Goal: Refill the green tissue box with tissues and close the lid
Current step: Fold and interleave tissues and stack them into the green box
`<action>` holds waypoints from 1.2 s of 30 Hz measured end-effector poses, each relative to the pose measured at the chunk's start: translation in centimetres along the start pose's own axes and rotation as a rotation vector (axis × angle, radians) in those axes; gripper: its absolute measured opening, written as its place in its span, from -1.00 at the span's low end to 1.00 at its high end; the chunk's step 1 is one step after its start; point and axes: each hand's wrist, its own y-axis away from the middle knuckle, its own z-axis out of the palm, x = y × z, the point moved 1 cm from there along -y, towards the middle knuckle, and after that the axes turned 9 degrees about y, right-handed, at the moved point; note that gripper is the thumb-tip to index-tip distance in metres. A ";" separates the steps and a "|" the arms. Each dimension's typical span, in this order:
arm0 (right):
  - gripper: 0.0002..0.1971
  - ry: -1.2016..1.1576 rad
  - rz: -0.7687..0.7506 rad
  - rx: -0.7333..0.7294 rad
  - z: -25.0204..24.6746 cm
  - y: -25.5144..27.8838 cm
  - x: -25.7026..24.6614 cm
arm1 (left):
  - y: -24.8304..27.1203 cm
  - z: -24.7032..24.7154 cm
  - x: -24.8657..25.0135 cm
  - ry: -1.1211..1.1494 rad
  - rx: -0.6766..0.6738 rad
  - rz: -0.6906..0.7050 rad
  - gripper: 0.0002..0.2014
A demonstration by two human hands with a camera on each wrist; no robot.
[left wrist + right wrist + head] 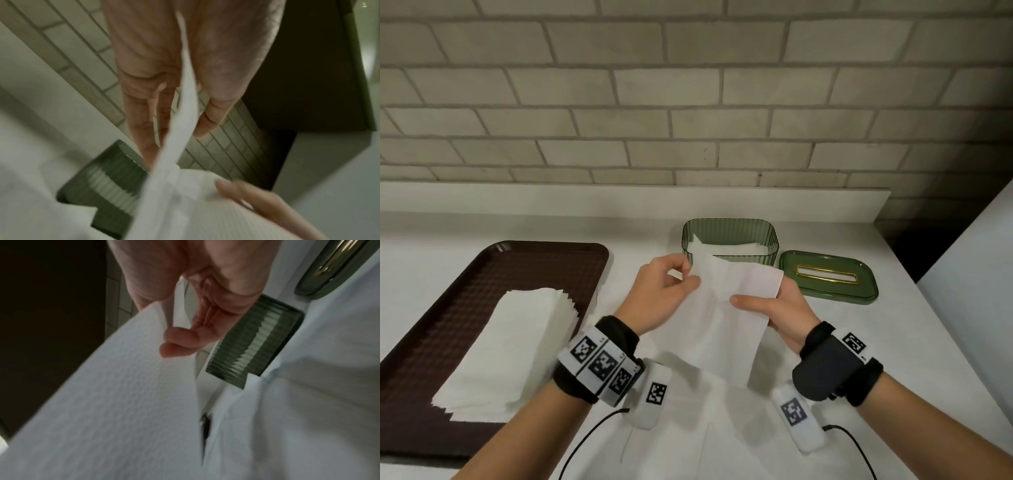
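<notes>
The ribbed green tissue box (730, 230) stands open on the white counter with white tissues lying inside. Its green lid (825, 284), with a gold-rimmed slot, lies flat just right of it. A white tissue (717, 322) hangs in the air in front of the box. My left hand (671, 291) pinches its top left edge, and my right hand (774, 311) grips its right side with the thumb on top. The left wrist view shows the tissue (180, 129) edge-on between my fingers, with the box (107, 181) beyond. In the right wrist view my thumb (180, 344) presses the sheet (127, 394).
A dark brown tray (524, 267) at the left holds a stack of white tissues (513, 349). More white tissue (705, 428) lies spread on the counter under my wrists. A brick wall stands behind, and the counter ends at a dark gap at the right.
</notes>
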 end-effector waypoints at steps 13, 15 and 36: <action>-0.14 -0.002 -0.085 -0.174 0.2 0.3 -2.6 | -0.1 2.6 0.9 0.340 -0.133 -0.067 -0.49; -0.22 0.073 -0.105 -0.118 -0.4 0.0 -3.3 | -0.4 2.4 0.9 0.362 -0.151 -0.097 -0.49; -0.69 0.467 -0.381 0.349 -5.2 -12.9 -6.2 | -11.8 -1.4 0.1 0.132 0.177 0.069 -0.87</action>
